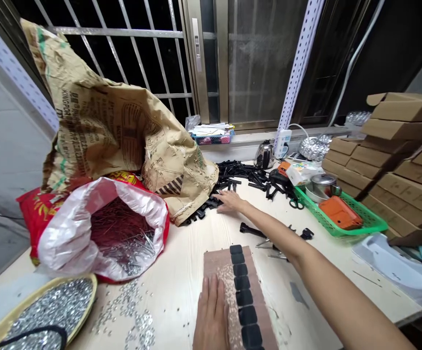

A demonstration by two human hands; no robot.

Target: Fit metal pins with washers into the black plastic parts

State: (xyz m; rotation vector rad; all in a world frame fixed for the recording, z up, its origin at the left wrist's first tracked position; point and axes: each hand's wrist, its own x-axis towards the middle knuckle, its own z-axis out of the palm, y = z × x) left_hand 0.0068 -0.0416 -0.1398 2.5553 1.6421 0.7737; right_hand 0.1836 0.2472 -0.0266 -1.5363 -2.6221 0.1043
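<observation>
Right arm [301,255] outstretched, right grip [231,201] palm-down; left grip [211,315] flat, fingers [213,290] straight and together.

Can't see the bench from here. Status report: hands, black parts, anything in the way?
Left hand flat on brown board. Right hand at edge of black parts. Paper sack crowding the pile's left side.

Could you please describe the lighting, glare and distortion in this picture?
In the head view, the pale tabletop is brightly lit, while the area behind the window bars is black; the kettle and metal washers glint; the perforated posts splay outward, probably wide-angle distortion; the left hand looks sharp.
</observation>
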